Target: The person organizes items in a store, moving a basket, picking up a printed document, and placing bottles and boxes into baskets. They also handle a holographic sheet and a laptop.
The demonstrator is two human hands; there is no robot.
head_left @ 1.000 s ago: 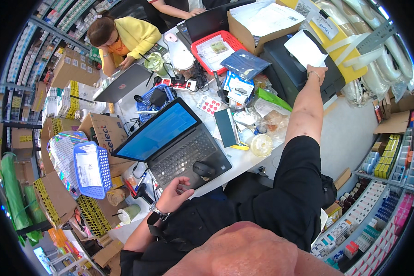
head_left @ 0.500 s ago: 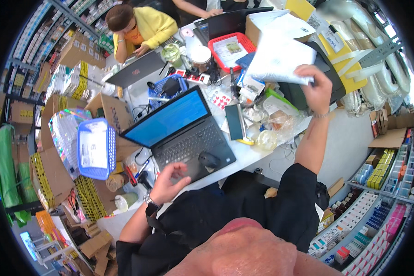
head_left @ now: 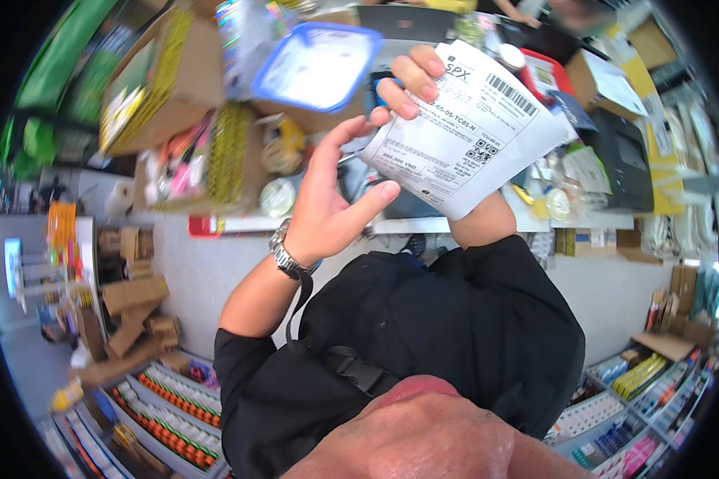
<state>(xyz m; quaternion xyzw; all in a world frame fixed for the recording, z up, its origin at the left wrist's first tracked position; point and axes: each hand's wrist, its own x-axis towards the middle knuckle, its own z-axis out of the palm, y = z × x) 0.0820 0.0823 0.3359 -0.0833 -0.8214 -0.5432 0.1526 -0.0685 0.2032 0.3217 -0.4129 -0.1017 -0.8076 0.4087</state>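
A fanned stack of white printed label sheets (head_left: 471, 136), with barcodes and a square code, is held up in front of me over the desk. My right hand (head_left: 411, 80) is mostly behind the sheets, its fingers curled over their upper left edge. The right forearm shows below the stack. My left hand (head_left: 323, 188), with a metal watch on its wrist, is at the lower left edge of the sheets. Its thumb and index finger are spread apart; whether they touch the paper I cannot tell. Most of the laptop is hidden behind the hands and sheets.
A blue basket (head_left: 268, 89) with white paper is at the far left, by an open cardboard box (head_left: 168, 88). A cup (head_left: 278, 197) stands near the desk edge. At right are a black printer (head_left: 625, 156) and a red tray (head_left: 564, 80). Stocked shelves (head_left: 164, 415) flank me.
My right hand has brought the sheets from the printer at right to in front of me. My left hand has risen from the laptop to beside them. The view has shifted.
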